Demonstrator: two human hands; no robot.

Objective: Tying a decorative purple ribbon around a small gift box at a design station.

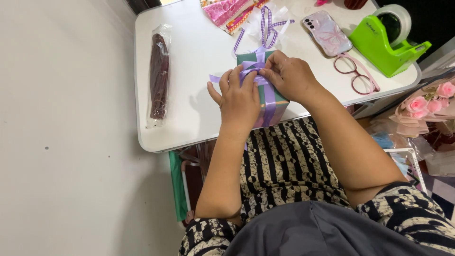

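A small green gift box (277, 105) is held at the near edge of a white table (199, 57), directly beneath both hands. A lilac ribbon (268, 97) is wrapped around the box, and its crossing on top is worked by the fingers. The left hand (238, 99) is laid flat over the near left part of the box, its fingers spread and pressed down on the ribbon. The right hand (290, 76) is curled over the far right corner, and a strand of the ribbon is pinched between its thumb and forefinger, just beside the left fingertips. A loose ribbon end (215, 78) is seen sticking out to the left of the left hand.

Just beyond the hands, a checked purple-and-white ribbon (268, 23) is lying loose, and pink patterned cloth (227, 12) is found further off. To the right of the right hand, a phone in a pale marbled case (327, 34), a pair of pink-rimmed glasses (358, 73) and a green tape dispenser (386, 40) are set. Well to the left of the left hand, a long dark item in a clear wrapper (159, 76) is placed.
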